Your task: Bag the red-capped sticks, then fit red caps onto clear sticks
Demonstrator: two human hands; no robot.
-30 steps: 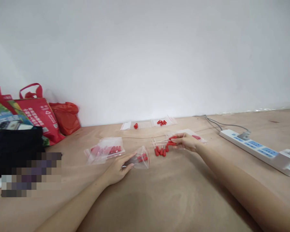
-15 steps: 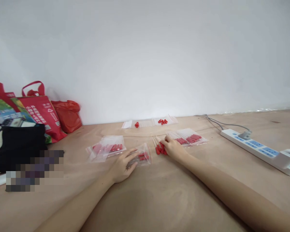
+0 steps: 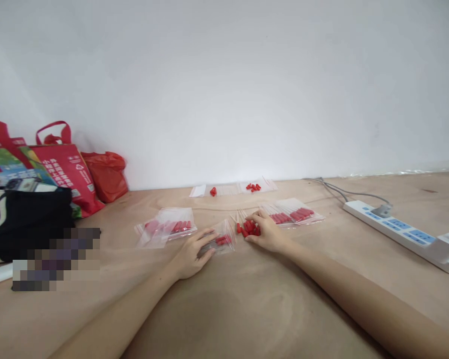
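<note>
My left hand (image 3: 192,253) lies over the closed end of a clear zip-lock bag (image 3: 230,234), its thumb and fingers around the bag's sides. Inside the bag are several red-tipped sticks (image 3: 222,241). To the right, my right hand (image 3: 268,233) curls its thumb and fingers around a loose pile of red-tipped sticks (image 3: 249,229). Their pale shafts point away from me, and the hand partly hides the pile. Filled bags of the same sticks lie beyond the right hand, one bag group (image 3: 297,213) there, and another bag group (image 3: 177,224) beyond the left hand.
Along the wall lie more clear bags (image 3: 228,190) with small red pieces (image 3: 253,187). A white power strip (image 3: 396,229) with a grey cable (image 3: 333,187) is at the right. On the left stand a red shopping bag (image 3: 71,174), a red plastic bag (image 3: 107,177) and a black cloth bag (image 3: 33,219).
The fingers of my right hand have spread and shifted on the pile, and some loose sticks now fan out to the left. My left hand stays on its bag. The view shifts slightly.
</note>
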